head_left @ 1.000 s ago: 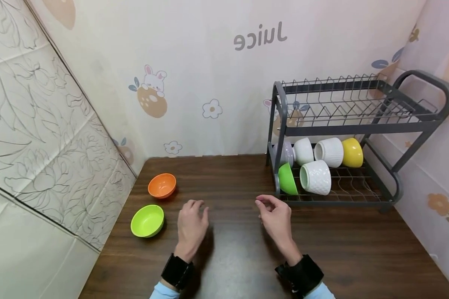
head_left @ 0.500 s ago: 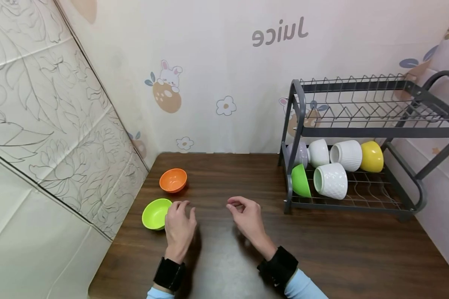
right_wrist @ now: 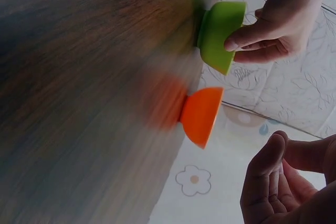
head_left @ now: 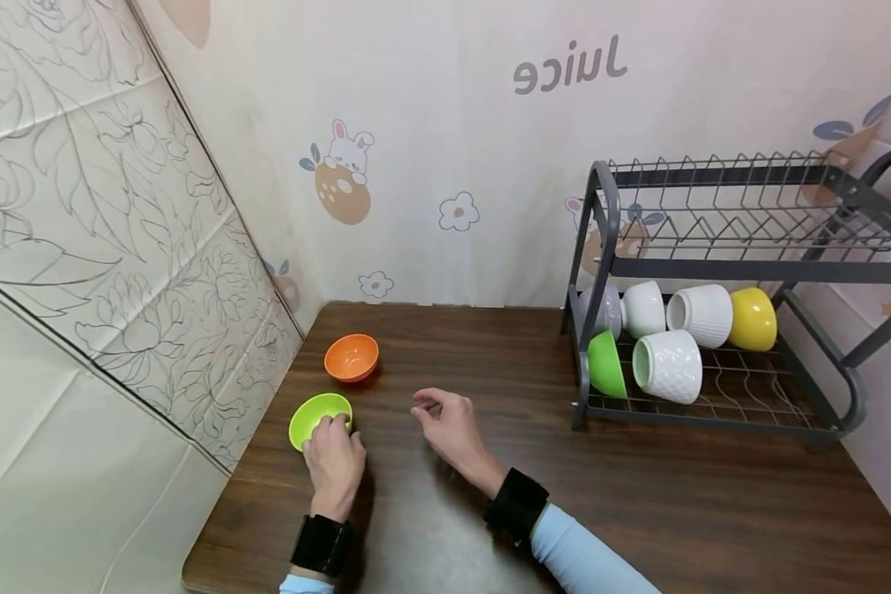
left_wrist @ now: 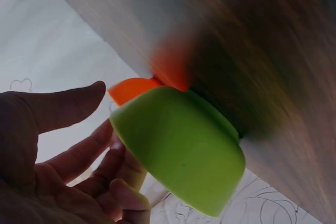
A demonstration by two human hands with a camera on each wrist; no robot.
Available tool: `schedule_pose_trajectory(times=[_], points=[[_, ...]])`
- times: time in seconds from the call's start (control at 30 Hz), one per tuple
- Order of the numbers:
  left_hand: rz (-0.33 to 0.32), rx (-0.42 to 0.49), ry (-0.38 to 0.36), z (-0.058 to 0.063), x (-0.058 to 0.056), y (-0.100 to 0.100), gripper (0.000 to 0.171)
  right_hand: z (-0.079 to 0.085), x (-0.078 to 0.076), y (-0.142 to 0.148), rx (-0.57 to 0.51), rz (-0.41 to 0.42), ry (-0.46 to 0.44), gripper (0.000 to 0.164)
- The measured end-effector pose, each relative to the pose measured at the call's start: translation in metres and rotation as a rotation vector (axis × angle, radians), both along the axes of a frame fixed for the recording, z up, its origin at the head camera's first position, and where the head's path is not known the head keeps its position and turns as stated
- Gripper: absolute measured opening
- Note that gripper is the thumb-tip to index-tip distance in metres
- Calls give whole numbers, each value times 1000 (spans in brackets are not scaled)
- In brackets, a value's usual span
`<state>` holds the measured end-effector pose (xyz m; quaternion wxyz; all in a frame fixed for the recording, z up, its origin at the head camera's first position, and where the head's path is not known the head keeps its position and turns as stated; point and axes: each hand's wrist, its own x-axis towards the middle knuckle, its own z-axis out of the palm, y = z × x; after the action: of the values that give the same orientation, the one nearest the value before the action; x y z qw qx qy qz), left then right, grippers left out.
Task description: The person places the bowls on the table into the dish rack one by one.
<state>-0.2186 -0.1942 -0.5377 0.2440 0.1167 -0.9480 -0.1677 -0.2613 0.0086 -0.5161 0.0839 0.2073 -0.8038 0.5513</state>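
Note:
A lime-green bowl (head_left: pixel 312 414) stands upright on the brown table, near its left edge. My left hand (head_left: pixel 334 466) is at its near right rim, with fingertips reaching over the rim. In the left wrist view the thumb (left_wrist: pixel 68 107) stands apart from the green bowl (left_wrist: pixel 181 148). Behind it stands a smaller orange bowl (head_left: pixel 352 358), also upright. My right hand (head_left: pixel 449 429) hovers over the table to the right of both bowls. Its fingers are loosely bent, thumb and forefinger tips close together, and nothing is held.
A grey two-tier dish rack (head_left: pixel 720 422) stands at the back right. On its lower tier lie a green bowl (head_left: pixel 606 365), a white textured cup (head_left: pixel 671 367), a yellow cup (head_left: pixel 753 319) and several other cups. A patterned wall (head_left: pixel 445 148) bounds the table behind.
My left hand has moved left to the lime-green bowl's rim. My right hand has moved left, away from the rack. The head view has turned left; the bowls stay in place.

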Motion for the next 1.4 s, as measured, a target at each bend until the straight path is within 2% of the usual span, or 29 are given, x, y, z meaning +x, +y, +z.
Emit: schedule_pose_trajectory(times=[0.17,0.3,0.67,0.8,1.0,1.4], points=[[-21,-5,55,-4,-1,-5,17,-2,-1,-6,22,6,-5,19],[-33,4,70,-5,-1,-5,14,-5,0,-8,26,14,-5,20],[-101,65,209,6,5,17,19,-3,4,-12,39,18,-23,21],[-137,83,219,10,8,29,20,-3,6,-13,50,13,-17,21],[-181,98,238,16,8,42,20,-3,6,-12,58,-12,-2,20],[-214,139,222,23,6,59,20,-4,4,-9,52,-23,-2,21]])
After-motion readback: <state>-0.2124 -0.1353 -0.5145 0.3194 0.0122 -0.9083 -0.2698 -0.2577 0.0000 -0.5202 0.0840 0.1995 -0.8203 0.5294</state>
